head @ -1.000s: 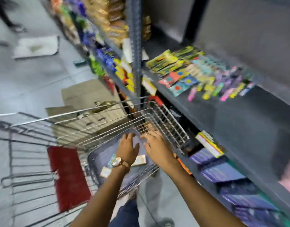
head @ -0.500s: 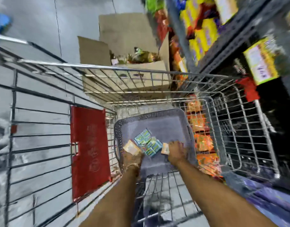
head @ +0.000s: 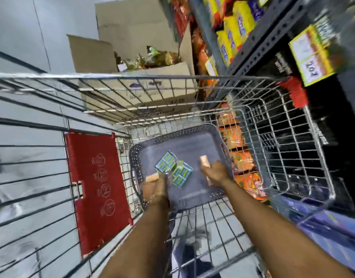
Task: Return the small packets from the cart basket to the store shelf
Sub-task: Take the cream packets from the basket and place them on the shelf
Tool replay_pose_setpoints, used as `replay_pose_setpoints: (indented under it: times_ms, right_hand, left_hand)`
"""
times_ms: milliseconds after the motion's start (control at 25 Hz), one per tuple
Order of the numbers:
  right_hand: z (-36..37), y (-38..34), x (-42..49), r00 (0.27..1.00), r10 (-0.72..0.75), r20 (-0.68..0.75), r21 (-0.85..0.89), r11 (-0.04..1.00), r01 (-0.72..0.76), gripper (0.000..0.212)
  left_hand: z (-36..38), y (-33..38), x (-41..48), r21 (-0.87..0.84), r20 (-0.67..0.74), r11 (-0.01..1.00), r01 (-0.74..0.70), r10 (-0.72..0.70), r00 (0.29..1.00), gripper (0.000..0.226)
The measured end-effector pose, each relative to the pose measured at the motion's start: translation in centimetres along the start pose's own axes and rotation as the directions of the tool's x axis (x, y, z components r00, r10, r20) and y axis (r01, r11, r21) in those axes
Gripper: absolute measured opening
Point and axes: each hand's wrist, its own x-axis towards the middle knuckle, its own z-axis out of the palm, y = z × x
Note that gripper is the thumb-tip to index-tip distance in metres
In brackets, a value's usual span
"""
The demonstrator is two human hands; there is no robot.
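Note:
A grey plastic basket (head: 173, 135) sits in the wire cart (head: 132, 77). Several small blue-green packets (head: 173, 168) lie together on its floor. Both my hands reach down into the basket. My left hand (head: 157, 187) is at the basket's left side, closed on a pale orange packet (head: 151, 178). My right hand (head: 215, 170) is at the right side, fingers around another pale orange packet (head: 204, 161). The view is blurred by motion. The store shelf (head: 261, 37) runs along the right of the cart.
A red fold-down flap (head: 96, 189) lies in the cart to the left of the basket. An open cardboard box (head: 132, 63) with wrapped goods stands on the floor beyond the cart. Yellow packs (head: 238, 27) fill the shelf; orange packs (head: 238, 157) sit low beside the cart.
My view has tilted down from the shelf into the cart. My right hand has moved up the basket's right side with its packet; my left hand keeps its packet at the left.

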Motion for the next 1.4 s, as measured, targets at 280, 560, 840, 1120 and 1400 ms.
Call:
replay_pose_setpoints:
  times_ms: [280,560,840,1120,1400]
  right_hand:
    - [-7.1,-0.8,-10.9,0.974,-0.137,0.179,0.958,0.250,-0.141,0.021]
    - [-10.7,6.0,-22.4,0.956,-0.179,-0.232,0.972,-0.021,0.232,0.026]
    - [-15.7,19.3,-34.0,0.784,0.138,-0.606,0.794,0.036,0.607,0.047]
    - [-23.1,33.2,-41.0,0.442,0.457,-0.772,0.617,0.372,0.693,0.027]
    - [-24.6,41.7,-38.3,0.471,0.506,-0.723,0.605,0.792,0.077,0.038]
  left_hand:
    - [-1.4,3.9,-10.0,-0.127,0.222,0.863,-0.490,0.506,0.834,0.044]
    - [-0.8,4.6,-23.7,-0.452,0.426,0.539,-0.710,0.830,0.360,0.046]
    - [2.1,0.8,-33.8,-0.612,0.606,0.403,-0.681,0.792,-0.075,0.052]
    - [6.9,-5.8,-42.9,-0.598,0.709,0.358,-0.717,0.654,-0.264,0.051]
    - [12.6,-13.2,-48.6,-0.559,0.753,0.135,-0.818,0.495,-0.433,0.038]
